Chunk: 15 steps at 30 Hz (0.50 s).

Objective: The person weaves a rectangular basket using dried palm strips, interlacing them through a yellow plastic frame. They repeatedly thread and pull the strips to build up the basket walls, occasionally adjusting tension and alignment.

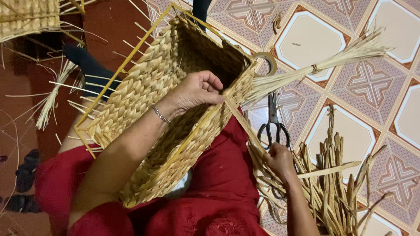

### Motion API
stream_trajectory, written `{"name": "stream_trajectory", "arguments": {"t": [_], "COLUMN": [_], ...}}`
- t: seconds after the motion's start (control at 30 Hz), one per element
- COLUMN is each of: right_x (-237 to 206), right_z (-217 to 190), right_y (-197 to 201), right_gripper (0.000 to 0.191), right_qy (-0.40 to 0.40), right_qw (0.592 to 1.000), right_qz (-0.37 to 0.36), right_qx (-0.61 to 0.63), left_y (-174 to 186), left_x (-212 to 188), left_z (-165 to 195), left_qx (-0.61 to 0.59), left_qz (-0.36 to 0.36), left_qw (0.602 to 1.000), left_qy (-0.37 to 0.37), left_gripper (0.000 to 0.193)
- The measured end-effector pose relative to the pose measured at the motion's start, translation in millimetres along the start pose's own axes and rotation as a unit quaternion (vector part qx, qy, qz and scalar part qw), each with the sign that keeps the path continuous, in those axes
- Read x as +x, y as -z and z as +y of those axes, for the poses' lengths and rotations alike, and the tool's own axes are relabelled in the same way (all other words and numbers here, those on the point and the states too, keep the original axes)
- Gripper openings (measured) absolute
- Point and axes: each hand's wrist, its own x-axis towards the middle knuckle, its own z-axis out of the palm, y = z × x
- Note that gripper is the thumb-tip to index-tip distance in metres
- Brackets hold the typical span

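The basket (166,105) lies on my lap, sides mostly woven, rim unfinished. My left hand (197,89) pinches a strand (240,120) at the rim; my right hand (278,159) grips its loose end.

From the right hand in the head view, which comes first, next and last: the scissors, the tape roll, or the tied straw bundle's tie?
Starting from the right hand:
1. Scissors, just above the hand on the tiled floor.
2. Tape roll, higher up, by the woven basket's corner.
3. Tie on the straw bundle, up and to the right on the floor, only slightly farther than the tape.
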Motion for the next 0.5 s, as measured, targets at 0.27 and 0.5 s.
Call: {"name": "stream_trajectory", "arguments": {"t": [0.27, 0.5], "right_x": [2.6, 22.2], "right_z": [-105.9, -166.5], "right_y": [52.7, 44.4], "right_gripper": [0.034, 0.016], "right_qy": [0.339, 0.34], "right_qw": [0.908, 0.876], "right_qz": [0.082, 0.122], "right_qx": [0.232, 0.321], "left_y": [-24.4, -43.2], "left_x": [-23.1, -37.6], "left_z": [7.3, 8.9], "left_qx": [0.256, 0.464], "left_qz": [0.132, 0.186], "left_qw": [0.941, 0.79], "left_qy": [-0.179, -0.356], "left_gripper": [0.014, 0.021]}}
